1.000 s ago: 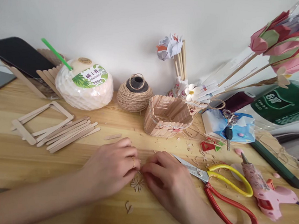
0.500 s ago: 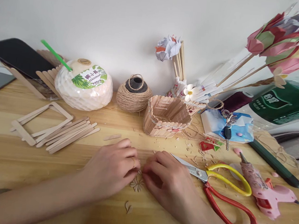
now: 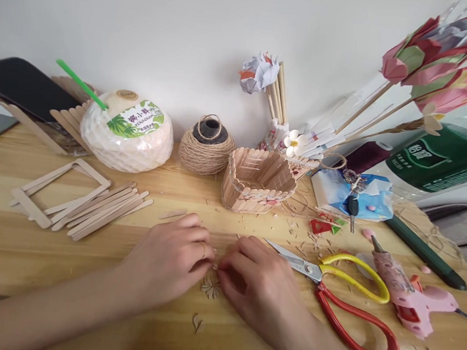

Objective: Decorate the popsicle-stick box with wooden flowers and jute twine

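Observation:
Low over the wooden table, my left hand has its fingers curled in, with a ring on one finger. Facing it, my right hand is closed in a pinch. A tiny pale piece shows between the fingertips of both hands; its kind is too small to tell. Just below the fingertips lies a small flower of thin pale petals, partly covered by the hands. Closer to the front edge is a loose petal-shaped piece. Open-bladed scissors with yellow and red handles lie right of my right hand.
Craft sticks and a stick frame lie at left. Behind stand a wrapped coconut, a twine spool and a stick basket. A pink glue gun and a tissue pack are at right.
The view has shifted slightly, moving everything a little to the left. The fingertips have shifted slightly over the flower, and a tiny pale piece now shows between them.

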